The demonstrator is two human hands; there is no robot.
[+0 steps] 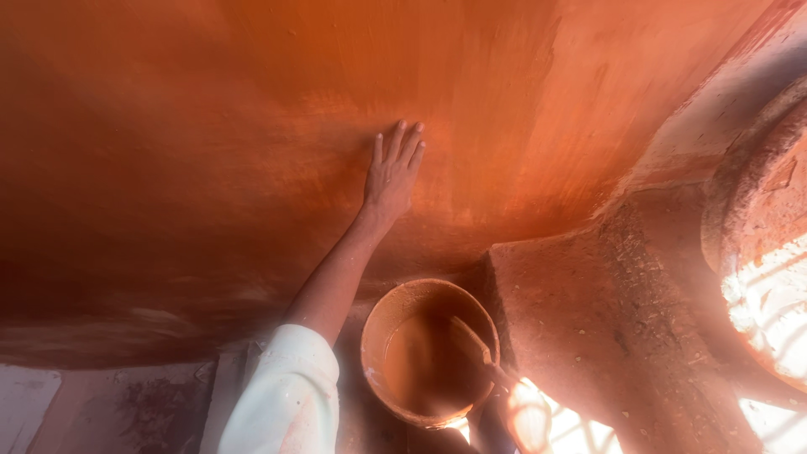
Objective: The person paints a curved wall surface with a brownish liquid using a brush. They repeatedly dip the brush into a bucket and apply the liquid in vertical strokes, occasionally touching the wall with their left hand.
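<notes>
Pressing flat against the orange-brown wall [252, 126], our left hand [393, 172] lies open with its fingers together and extended, holding nothing; the white sleeve [286, 395] covers the upper arm below it. Our right hand is out of view. Down by our arm sits a round bucket [374, 336], coated inside and out in the same orange slurry, with a pool of that wet mix at its bottom and a stick [479, 345] leaning in from the right rim. Just beside the bucket, a rough plastered ledge [605, 319] juts out from the wall. Sunlight falls in bright patches on the floor [572, 429] at lower right. Pale, smeared ground [101, 403] shows at lower left.
</notes>
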